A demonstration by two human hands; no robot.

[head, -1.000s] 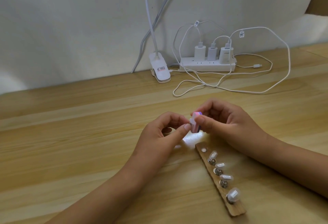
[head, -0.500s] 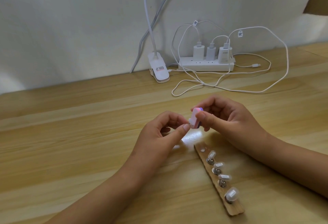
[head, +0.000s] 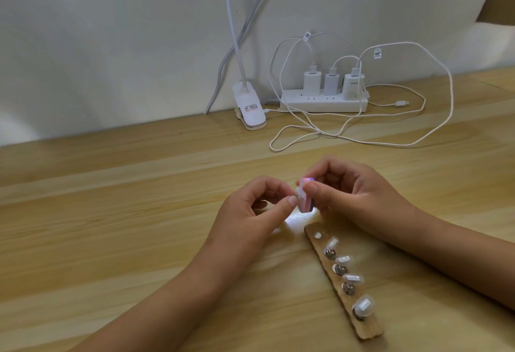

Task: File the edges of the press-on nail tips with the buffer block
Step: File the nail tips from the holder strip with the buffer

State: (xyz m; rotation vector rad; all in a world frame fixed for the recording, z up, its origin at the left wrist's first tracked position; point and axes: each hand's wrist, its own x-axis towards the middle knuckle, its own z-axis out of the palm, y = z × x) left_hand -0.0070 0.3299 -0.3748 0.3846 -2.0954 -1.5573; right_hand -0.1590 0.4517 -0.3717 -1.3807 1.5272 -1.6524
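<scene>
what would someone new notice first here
The eye goes first to the two hands meeting mid-view: the right hand grips a pink and purple buffer block at a small nail tip pinched by the left hand. Just below lies a wooden strip carrying four more nail tips in a row, its top spot empty. At the back, a white power strip trails looping cables.

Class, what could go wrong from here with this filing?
The tiny clear press-on nail tip, pinched only by fingertips of the left hand, could slip or flick away under the pink-and-purple buffer block that the right hand grips. Both hands work close beside the wooden strip of four mounted nail tips; a bump might dislodge them.
</scene>
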